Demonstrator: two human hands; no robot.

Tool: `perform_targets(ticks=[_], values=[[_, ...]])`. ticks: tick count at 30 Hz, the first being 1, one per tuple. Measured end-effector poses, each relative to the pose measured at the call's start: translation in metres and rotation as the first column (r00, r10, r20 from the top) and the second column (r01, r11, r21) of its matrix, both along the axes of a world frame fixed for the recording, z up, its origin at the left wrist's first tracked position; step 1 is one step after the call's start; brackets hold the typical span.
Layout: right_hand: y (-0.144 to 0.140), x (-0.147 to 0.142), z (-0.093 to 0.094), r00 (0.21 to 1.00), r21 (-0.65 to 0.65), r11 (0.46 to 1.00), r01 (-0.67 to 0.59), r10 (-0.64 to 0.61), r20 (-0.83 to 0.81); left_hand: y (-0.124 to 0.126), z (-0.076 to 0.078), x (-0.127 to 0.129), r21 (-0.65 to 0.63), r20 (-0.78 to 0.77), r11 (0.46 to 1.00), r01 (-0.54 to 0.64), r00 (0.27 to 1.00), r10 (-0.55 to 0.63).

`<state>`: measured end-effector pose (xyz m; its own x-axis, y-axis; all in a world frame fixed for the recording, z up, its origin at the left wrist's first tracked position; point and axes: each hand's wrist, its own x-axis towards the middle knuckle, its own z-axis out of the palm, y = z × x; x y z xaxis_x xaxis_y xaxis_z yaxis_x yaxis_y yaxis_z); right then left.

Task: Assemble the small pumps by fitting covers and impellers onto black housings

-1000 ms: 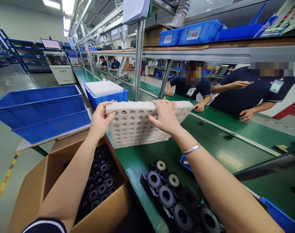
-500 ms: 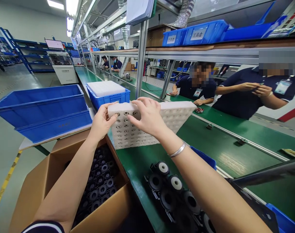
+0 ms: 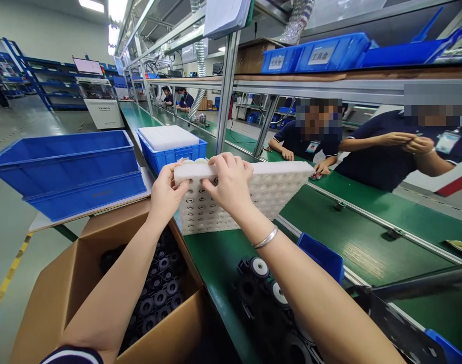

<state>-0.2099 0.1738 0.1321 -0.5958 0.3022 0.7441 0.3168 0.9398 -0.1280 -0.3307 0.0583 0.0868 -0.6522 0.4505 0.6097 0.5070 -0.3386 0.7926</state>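
Note:
A white foam tray (image 3: 280, 194) with rows of round holes stands on edge on the green bench (image 3: 219, 273). Dark-rimmed round parts show in the holes at its left end. My left hand (image 3: 165, 189) holds the tray's top left corner, thumb on the holed face. Beside it, my right hand (image 3: 231, 184) grips the top edge, fingers over the top and thumb against the face. Pale round discs (image 3: 200, 161) show above the edge between my hands; their lower parts are hidden. Under my right forearm lie black ring-shaped parts (image 3: 249, 288), some with white centres (image 3: 259, 267).
An open cardboard box (image 3: 52, 288) of black ring-shaped parts (image 3: 160, 297) stands at left. Blue bins (image 3: 79, 162) and a foam-topped blue crate (image 3: 185, 151) lie beyond it. A small blue bin (image 3: 322, 258) sits right. Two co-workers (image 3: 310, 134) work across the bench.
Pale discs now show above the tray's top edge near my left hand. Both hands and the tray appear slightly further right, and my right forearm covers more of the black parts.

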Motion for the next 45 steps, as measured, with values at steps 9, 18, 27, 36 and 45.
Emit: perform_targets(ticks=[9, 18, 27, 36, 45], values=[[0.012, 0.023, 0.005, 0.975, 0.014, 0.986, -0.166, 0.162, 0.155, 0.001, -0.005, 0.002, -0.014, -0.118, 0.998, -0.066, 0.991, 0.064], [0.038, 0.048, 0.014, 0.97, -0.019, 0.994, -0.111, 0.112, 0.217, -0.002, -0.014, 0.014, -0.164, -0.205, 0.952, -0.26, 0.953, 0.225], [0.034, 0.04, 0.005, 0.988, -0.049, 0.996, -0.078, 0.084, 0.133, 0.013, -0.015, 0.02, -0.084, -0.194, 0.912, -0.401, 0.904, 0.38], [0.032, 0.023, -0.002, 1.0, -0.043, 0.999, -0.001, 0.002, 0.022, 0.014, -0.014, 0.022, -0.1, -0.151, 0.914, -0.392, 0.914, 0.376], [0.032, 0.035, -0.009, 0.991, 0.083, 0.995, -0.054, 0.043, 0.125, 0.011, -0.014, 0.023, -0.178, -0.153, 0.901, -0.395, 0.916, 0.372]])
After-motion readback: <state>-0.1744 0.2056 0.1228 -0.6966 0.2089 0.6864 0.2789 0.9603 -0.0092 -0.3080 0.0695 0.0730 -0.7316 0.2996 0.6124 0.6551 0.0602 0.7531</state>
